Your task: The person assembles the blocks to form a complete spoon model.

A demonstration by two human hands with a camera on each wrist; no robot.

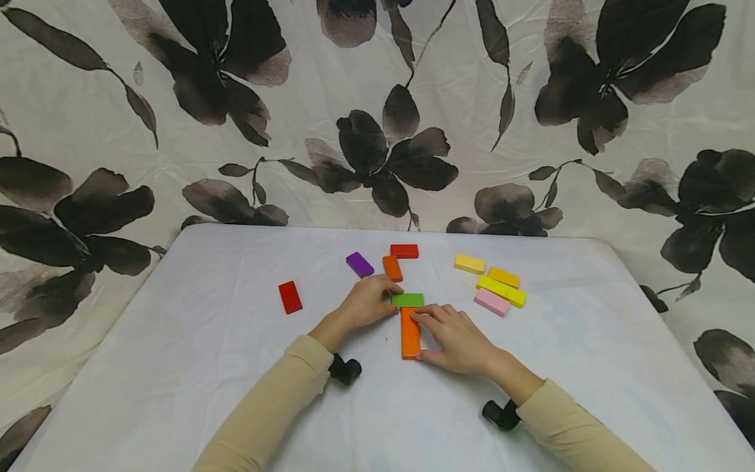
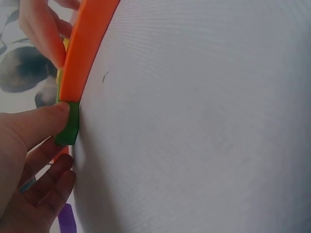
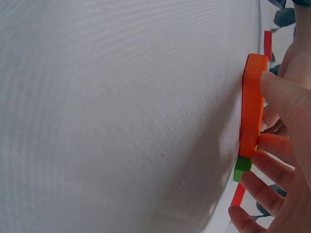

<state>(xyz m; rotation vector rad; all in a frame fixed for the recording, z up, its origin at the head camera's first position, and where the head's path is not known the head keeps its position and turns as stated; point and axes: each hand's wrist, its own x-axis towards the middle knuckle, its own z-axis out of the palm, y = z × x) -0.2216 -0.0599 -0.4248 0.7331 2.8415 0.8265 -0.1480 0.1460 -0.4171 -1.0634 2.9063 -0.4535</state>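
In the middle of the table, a green block [image 1: 407,300] lies crosswise against the far end of a long orange block [image 1: 409,334]. Thumb and index finger of my left hand [image 1: 368,301] pinch the green block's left end. My right hand [image 1: 457,337] lies along the orange block's right side, its thumb touching near the close end and its index finger near the green block. The left wrist view shows the left thumb [image 2: 51,119] on the green block. Right-hand fingers touch the orange block [image 3: 253,104] from one side in the right wrist view.
Beyond the hands lie a shorter orange block [image 1: 392,269], a red block [image 1: 404,251] and a purple block [image 1: 360,264]. Another red block [image 1: 290,297] is at left. A pink block [image 1: 492,301] sits beside several yellow blocks [image 1: 501,291] at right. Floral cloth [image 1: 377,78] hangs behind the table.
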